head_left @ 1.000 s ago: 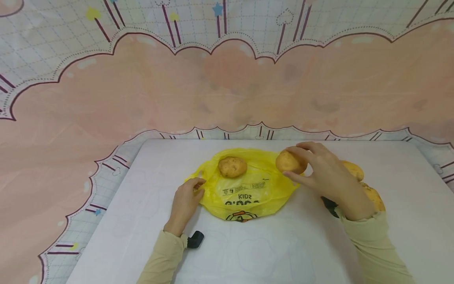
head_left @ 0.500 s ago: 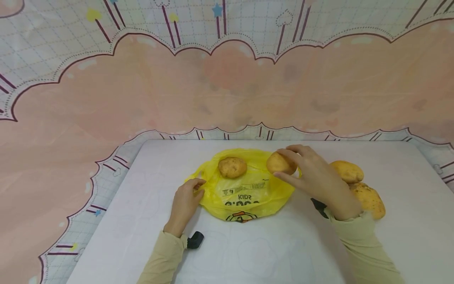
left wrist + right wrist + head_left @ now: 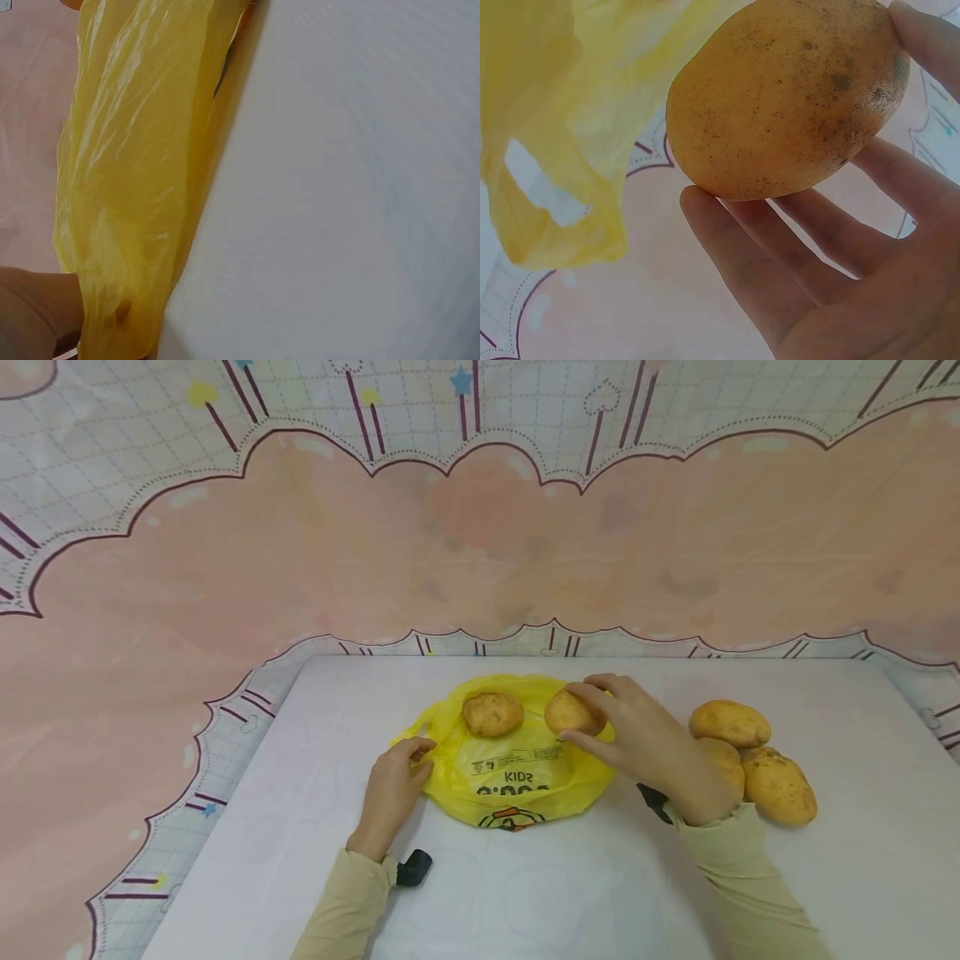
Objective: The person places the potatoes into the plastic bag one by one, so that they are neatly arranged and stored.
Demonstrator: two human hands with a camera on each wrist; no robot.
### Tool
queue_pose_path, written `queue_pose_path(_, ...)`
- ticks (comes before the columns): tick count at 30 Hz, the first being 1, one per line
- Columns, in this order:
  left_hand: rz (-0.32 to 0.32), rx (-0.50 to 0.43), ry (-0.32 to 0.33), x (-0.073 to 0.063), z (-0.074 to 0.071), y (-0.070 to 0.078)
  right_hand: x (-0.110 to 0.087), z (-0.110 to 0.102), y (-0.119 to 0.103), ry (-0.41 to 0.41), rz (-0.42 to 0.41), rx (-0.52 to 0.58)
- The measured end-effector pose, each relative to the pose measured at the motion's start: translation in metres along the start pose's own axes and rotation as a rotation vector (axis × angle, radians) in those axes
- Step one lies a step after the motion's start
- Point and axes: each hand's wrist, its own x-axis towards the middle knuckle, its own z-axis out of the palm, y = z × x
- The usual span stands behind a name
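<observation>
A yellow plastic bag [image 3: 558, 806] with printed lettering lies spread on the white table, its mouth gaping. My left hand [image 3: 392, 789] pinches the bag's left edge; the left wrist view shows the yellow film [image 3: 142, 142] bunched at a finger. One potato [image 3: 492, 715] rests in the bag toward the back left. Over the bag's right side, my right hand [image 3: 648, 743] grips another potato [image 3: 573, 713] between thumb and fingers. Seen in the right wrist view, this potato [image 3: 787, 97] has dark specks, and a handle loop of the bag hangs beside it.
To the right of the bag, three potatoes sit in a cluster: a back potato [image 3: 730, 723], a right potato [image 3: 780, 785], and one partly hidden potato [image 3: 725, 763] behind my right wrist. A patterned cloth [image 3: 480, 552] rises behind the table [image 3: 525, 893].
My right hand has moved left with its potato, from the bag's right edge to over the bag. More of the potatoes on the right now shows. The left hand stays put.
</observation>
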Motion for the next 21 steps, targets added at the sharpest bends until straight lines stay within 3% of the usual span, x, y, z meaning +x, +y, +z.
queue_pose_path(21,-0.006,0.008,-0.005,0.000,-0.002,0.003,0.014,0.024,-0.002,-0.029,0.004,0.028)
